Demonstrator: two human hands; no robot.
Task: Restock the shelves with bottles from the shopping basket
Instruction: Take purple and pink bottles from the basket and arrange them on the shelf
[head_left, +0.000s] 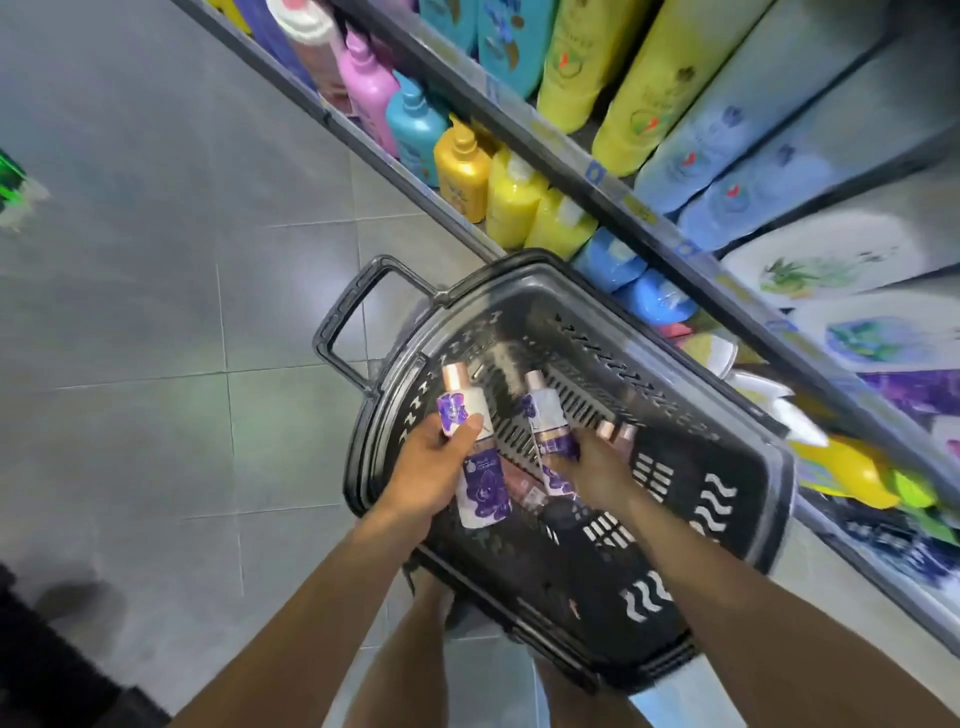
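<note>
A black plastic shopping basket (737, 499) stands on the floor beside the shelves. My left hand (431, 467) grips a white bottle with a purple flower label and a rose-gold cap (470, 447), lifted over the basket's left side. My right hand (592, 467) is inside the basket and holds a second bottle of the same kind (548, 415). Two more rose-gold caps (615, 431) show by my right fingers. Another small bottle (524, 491) lies blurred on the basket floor between my hands.
Shelves (571, 171) run diagonally along the right, packed with pink, teal, yellow and blue pump bottles and large refill pouches. Grey tiled floor (156, 312) lies to the left. The basket's handle (353, 322) sticks out toward the aisle. A dark object sits at bottom left.
</note>
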